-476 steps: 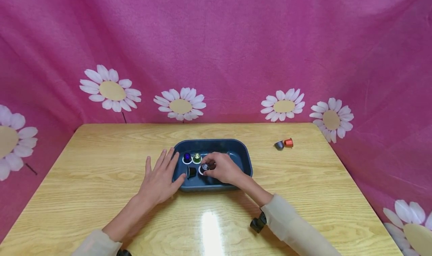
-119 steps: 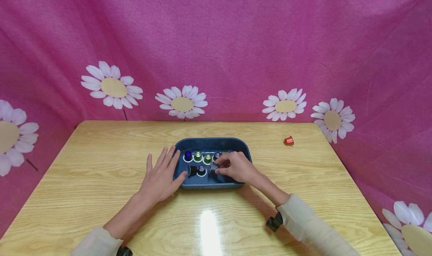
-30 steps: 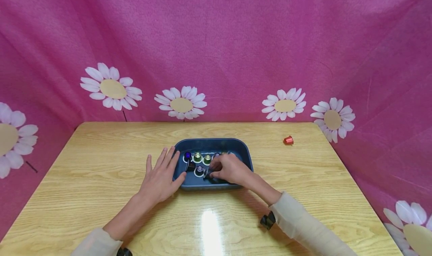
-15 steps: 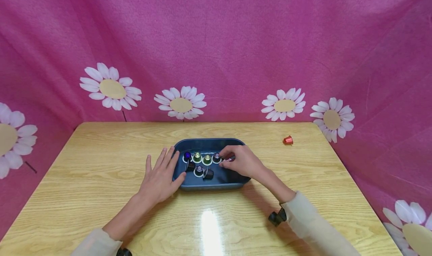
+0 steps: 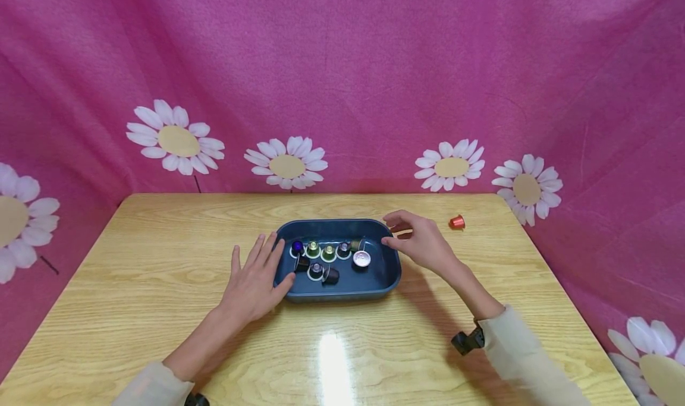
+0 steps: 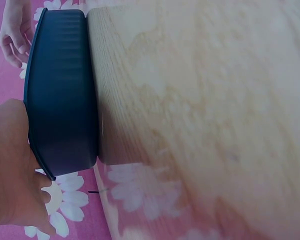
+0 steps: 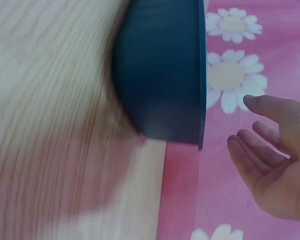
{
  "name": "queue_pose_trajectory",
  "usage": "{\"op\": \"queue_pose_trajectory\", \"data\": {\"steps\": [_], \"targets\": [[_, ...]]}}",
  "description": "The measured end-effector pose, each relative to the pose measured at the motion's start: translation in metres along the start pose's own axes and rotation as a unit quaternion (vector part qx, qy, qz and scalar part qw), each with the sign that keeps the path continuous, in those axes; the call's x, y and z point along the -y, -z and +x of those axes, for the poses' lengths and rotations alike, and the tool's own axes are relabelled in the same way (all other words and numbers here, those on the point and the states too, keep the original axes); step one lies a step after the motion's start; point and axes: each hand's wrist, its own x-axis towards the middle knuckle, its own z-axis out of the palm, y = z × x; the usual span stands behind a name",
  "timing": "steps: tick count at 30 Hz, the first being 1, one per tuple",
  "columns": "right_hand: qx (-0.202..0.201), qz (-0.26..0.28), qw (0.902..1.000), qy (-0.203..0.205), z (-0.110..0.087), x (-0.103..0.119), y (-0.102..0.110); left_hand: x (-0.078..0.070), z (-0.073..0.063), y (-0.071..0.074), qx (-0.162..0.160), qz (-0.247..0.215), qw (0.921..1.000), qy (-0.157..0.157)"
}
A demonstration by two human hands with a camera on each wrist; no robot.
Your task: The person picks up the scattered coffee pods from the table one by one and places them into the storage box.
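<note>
A dark blue rectangular tray (image 5: pixel 342 296) holds several coffee capsules. A blue capsule (image 5: pixel 297 248), two green ones and a purple-grey one (image 5: pixel 343 249) stand in the back row. In front are a toppled black capsule (image 5: pixel 302 264), an upright dark purple capsule (image 5: pixel 316 270) and a dark capsule on its side (image 5: pixel 330 275). A capsule with its silvery lid (image 5: pixel 361 258) facing up sits beside a tipped olive capsule (image 5: pixel 355 245). My left hand (image 5: pixel 255 284) rests at the tray's left end, fingers spread. My right hand (image 5: pixel 420 239) hovers by its right end, holding nothing, fingers loosely bent.
A red capsule (image 5: pixel 457 222) lies on its side on the wooden table (image 5: pixel 160 263), right of the tray and beyond my right hand. A pink cloth (image 5: pixel 353 85) with daisies hangs behind the table.
Since 15.9 s ago, more capsules have come into the tray, and the dark one beside the red capsule has left the table. In the last half second my right hand moved rightward out of the tray.
</note>
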Motion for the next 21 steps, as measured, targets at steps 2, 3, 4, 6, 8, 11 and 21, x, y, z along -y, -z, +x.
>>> {"op": "queue_pose_trajectory", "data": {"steps": [2,3,4,6,8,11,21], "targets": [[-0.014,0.001,0.9999,-0.003,0.000,-0.006,0.005,0.000,0.000,0.000,0.001,0.001,1.0000,0.001],[-0.021,0.000,0.9998,-0.003,-0.001,-0.009,0.008,0.000,0.000,0.000,0.001,0.001,1.0000,0.001],[-0.027,0.001,0.9996,-0.003,-0.001,-0.012,0.010,0.000,0.000,0.000,0.000,0.001,1.0000,0.001],[-0.039,0.002,0.9992,-0.004,-0.002,-0.020,0.013,0.000,0.000,-0.001,0.000,0.000,1.0000,0.001],[-0.048,0.004,0.9988,-0.009,-0.003,-0.027,0.016,0.000,0.000,-0.001,0.000,0.000,1.0000,0.000],[-0.060,0.009,0.9979,-0.022,-0.006,-0.037,0.020,0.000,0.001,-0.001,0.000,0.000,1.0000,0.000],[-0.098,0.008,0.9938,-0.052,-0.010,-0.066,0.037,0.001,0.001,-0.001,0.001,-0.001,1.0000,0.000]]}}
